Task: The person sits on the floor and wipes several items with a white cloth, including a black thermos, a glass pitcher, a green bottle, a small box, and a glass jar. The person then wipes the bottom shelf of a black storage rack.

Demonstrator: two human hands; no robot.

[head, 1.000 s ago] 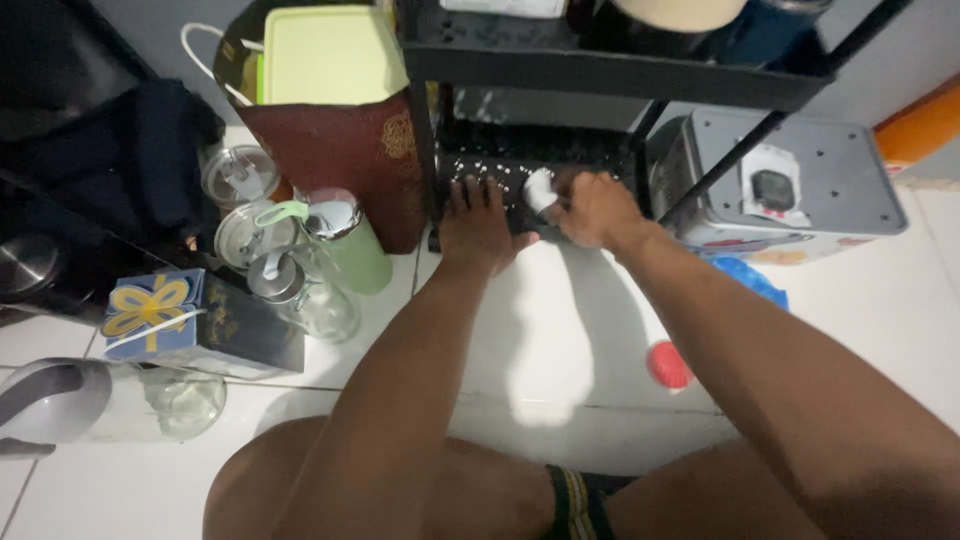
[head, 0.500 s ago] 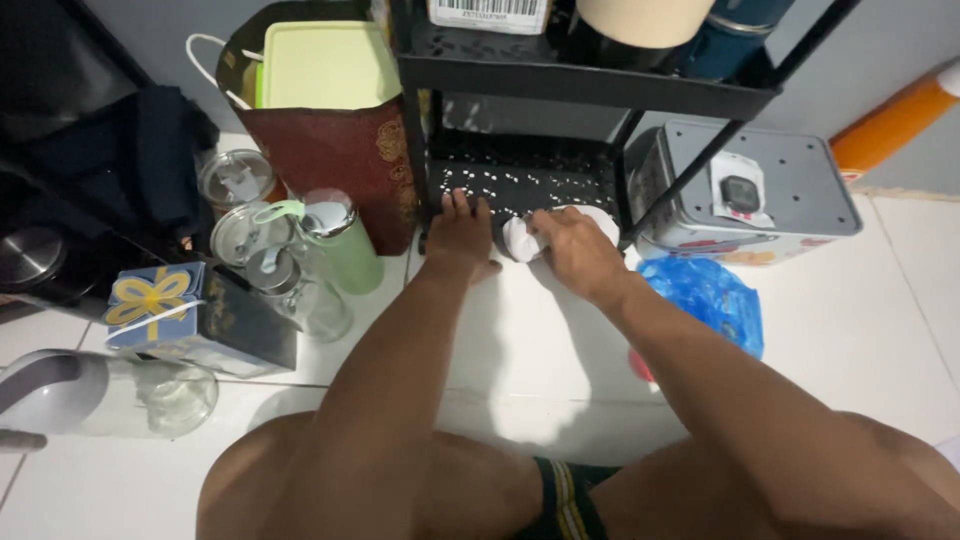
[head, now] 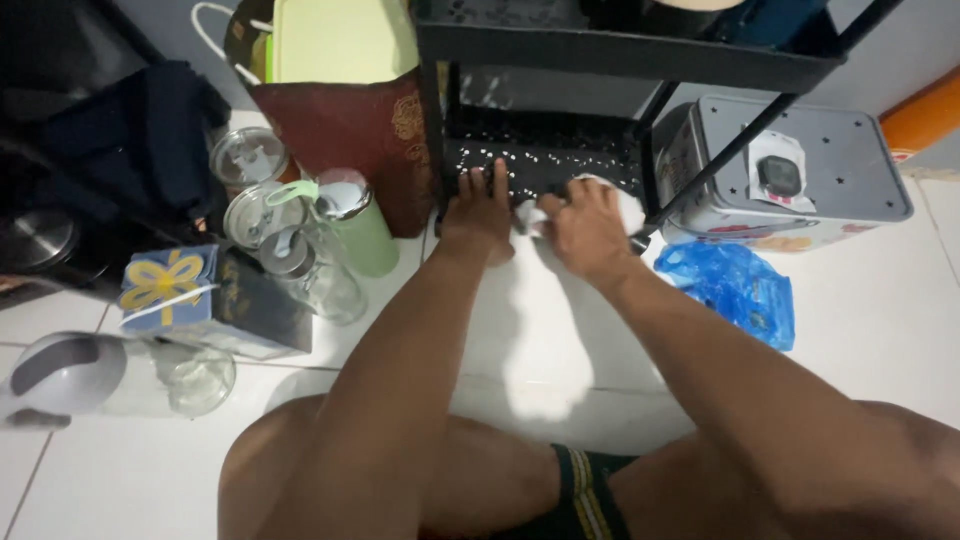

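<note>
Left hand (head: 478, 212) lies flat, fingers spread, on the front edge of the black rack's bottom shelf (head: 545, 160). Right hand (head: 583, 226), just beside it, has its grip pressed onto a white cloth (head: 612, 192) on that same shelf. A blue plastic bag (head: 732, 290) sits on the floor nearby.

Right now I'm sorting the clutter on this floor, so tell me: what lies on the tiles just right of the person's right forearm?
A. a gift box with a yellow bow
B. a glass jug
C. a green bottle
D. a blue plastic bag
D: the crumpled blue plastic bag lies on the white floor right of the forearm, in front of the grey box; the bottle, gift box and jug all stand on the left side.
</note>
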